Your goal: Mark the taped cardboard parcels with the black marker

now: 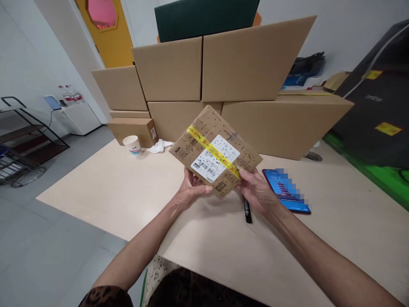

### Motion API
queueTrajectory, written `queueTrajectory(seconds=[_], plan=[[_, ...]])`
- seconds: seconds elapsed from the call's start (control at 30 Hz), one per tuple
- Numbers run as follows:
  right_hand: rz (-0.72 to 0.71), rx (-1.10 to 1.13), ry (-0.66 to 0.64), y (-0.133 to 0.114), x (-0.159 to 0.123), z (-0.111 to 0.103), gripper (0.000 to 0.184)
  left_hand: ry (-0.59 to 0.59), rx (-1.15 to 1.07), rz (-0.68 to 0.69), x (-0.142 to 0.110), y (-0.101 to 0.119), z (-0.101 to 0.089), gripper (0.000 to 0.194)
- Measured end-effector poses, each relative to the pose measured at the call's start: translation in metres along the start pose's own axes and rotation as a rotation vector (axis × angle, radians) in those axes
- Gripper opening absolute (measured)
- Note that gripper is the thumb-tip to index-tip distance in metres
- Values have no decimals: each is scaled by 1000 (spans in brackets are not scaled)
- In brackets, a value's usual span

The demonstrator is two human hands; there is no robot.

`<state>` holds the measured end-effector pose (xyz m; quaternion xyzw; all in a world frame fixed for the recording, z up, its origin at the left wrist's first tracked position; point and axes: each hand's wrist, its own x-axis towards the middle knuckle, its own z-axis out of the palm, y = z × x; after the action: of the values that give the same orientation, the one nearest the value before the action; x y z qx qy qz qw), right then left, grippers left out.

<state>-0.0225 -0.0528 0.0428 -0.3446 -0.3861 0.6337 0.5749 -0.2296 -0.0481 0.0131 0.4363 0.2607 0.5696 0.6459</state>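
I hold a small flat cardboard parcel [216, 149] tilted up above the light wooden table [128, 196]. It bears a white shipping label and a strip of yellow tape across its face. My left hand [190, 189] grips its lower left edge from beneath, thumb on the face. My right hand [257, 192] grips the lower right corner, fingers curled behind it. A black marker pen [247, 209] lies on the table just under my right hand; whether the hand touches it I cannot tell. A smartphone [286, 190] with a lit screen lies flat to the right of that hand.
Large cardboard boxes [230, 76] are stacked along the table's far side. A paper cup [132, 144] and a crumpled white tissue [159, 146] sit at the back left by a smaller box [134, 130]. A metal trolley [19, 140] stands left; dark bags [377, 106] right.
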Motion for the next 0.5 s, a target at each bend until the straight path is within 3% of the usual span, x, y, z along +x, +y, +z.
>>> queueTrajectory(seconds=[0.17, 0.33, 0.5], plan=[[-41, 45, -7, -5, 8, -5, 61, -104, -21, -94, -3, 3, -6, 105], [-53, 26, -1, -14, 10, -7, 51, 41, -152, -28, 1, 14, -14, 110], [-28, -23, 35, -21, 8, -6, 47, 122, -108, 23, 3, 18, -19, 104]])
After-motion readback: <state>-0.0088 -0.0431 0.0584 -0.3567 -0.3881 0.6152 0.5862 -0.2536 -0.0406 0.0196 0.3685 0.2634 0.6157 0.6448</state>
